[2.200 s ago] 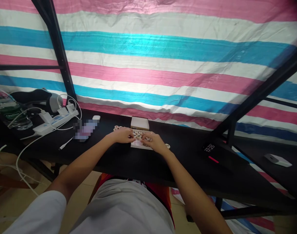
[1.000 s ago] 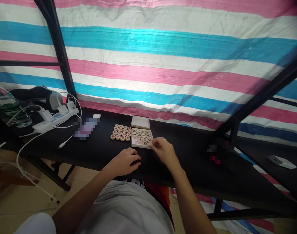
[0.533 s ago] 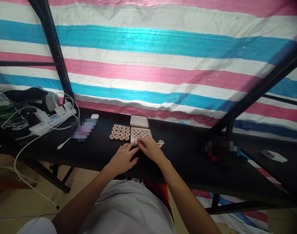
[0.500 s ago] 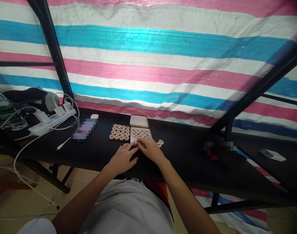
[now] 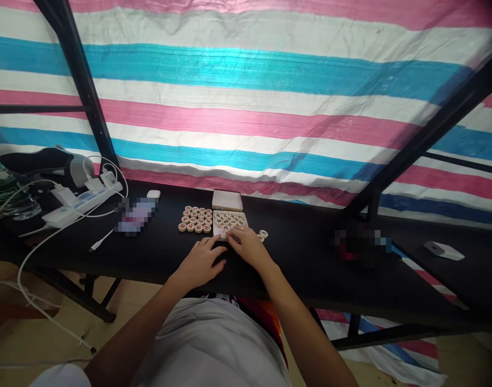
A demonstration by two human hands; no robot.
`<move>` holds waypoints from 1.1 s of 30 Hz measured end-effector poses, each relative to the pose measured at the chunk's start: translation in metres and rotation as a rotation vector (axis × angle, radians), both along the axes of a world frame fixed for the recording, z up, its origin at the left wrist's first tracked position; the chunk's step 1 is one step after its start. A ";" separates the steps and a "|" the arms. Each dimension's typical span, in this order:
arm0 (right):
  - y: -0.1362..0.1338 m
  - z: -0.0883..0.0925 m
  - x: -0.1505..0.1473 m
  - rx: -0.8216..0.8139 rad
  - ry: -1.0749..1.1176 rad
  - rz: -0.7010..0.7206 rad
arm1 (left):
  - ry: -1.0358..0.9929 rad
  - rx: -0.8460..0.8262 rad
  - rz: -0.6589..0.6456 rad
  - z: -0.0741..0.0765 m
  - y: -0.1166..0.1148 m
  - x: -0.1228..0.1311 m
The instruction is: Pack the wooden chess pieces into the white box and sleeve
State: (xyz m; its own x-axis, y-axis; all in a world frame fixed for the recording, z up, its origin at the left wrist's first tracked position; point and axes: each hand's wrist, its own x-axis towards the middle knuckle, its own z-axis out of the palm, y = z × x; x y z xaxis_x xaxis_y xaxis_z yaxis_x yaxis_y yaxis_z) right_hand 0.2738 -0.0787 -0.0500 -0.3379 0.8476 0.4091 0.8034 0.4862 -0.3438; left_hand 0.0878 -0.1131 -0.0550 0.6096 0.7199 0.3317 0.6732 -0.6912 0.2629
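A shallow white box (image 5: 217, 230) sits at the near middle of the table, with rows of black-marked Chinese chess pieces (image 5: 225, 221) inside. Over its front right part bends my right hand (image 5: 248, 246), fingertips closed on a Chinese chess piece (image 5: 225, 235) inside the box; the palm hides part of the box. My left hand (image 5: 200, 262) is open at the front left corner, its forefinger touching the box and its thumb apart. Left of the box, red-marked Chinese chess pieces (image 5: 194, 220) stand in neat rows. A few loose pieces (image 5: 263, 234) lie just right of my right hand.
The box lid (image 5: 227, 200) lies behind the box. To the left are a blurred phone (image 5: 136, 216), a white case (image 5: 153, 194), a power strip (image 5: 82, 203) with cables and a bottle (image 5: 12, 193). A pixelated dark item (image 5: 361, 247) and a white charger (image 5: 444, 250) are on the right.
My right hand has shifted slightly, and more of the black-marked pieces near its fingertips now shows. My left hand stays by the box corner. The whole view has moved a little.
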 end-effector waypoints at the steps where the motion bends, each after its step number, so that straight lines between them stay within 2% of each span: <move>1: -0.002 0.001 -0.001 0.007 -0.020 0.001 | -0.002 0.000 -0.002 0.000 0.000 0.000; 5: -0.012 0.000 0.006 0.070 0.029 -0.022 | -0.018 0.005 -0.006 -0.003 0.000 0.000; 8: -0.018 -0.008 0.038 0.165 0.104 -0.227 | -0.014 0.005 0.002 -0.004 0.001 0.000; 10: -0.018 -0.016 0.068 0.137 0.065 -0.330 | -0.001 -0.001 0.004 -0.004 0.001 0.000; 14: -0.008 -0.027 0.113 -0.065 -0.082 -0.232 | 0.020 -0.010 0.001 0.000 0.000 -0.001; 18: -0.001 -0.025 0.123 -0.106 -0.099 -0.198 | 0.009 -0.021 -0.006 0.004 -0.001 -0.001; 22: -0.001 -0.008 0.113 -0.147 -0.013 -0.231 | -0.010 -0.021 0.000 0.004 -0.002 -0.001; 26: -0.003 0.019 0.074 -0.117 0.241 -0.250 | 0.007 -0.005 -0.013 0.003 -0.003 -0.001; 29: 0.008 0.030 0.034 -0.106 0.145 -0.057 | 0.015 0.009 -0.003 0.002 -0.003 -0.001; 33: 0.038 0.021 -0.002 -0.111 -0.069 0.184 | 0.003 0.025 -0.005 -0.001 -0.001 -0.001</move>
State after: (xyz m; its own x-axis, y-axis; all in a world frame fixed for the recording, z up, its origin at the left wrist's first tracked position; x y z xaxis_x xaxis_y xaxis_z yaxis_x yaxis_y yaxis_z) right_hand 0.2717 -0.0403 -0.0286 -0.5149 0.8076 0.2876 0.7283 0.5890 -0.3503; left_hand 0.0872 -0.1145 -0.0563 0.6142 0.7086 0.3474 0.6704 -0.7007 0.2439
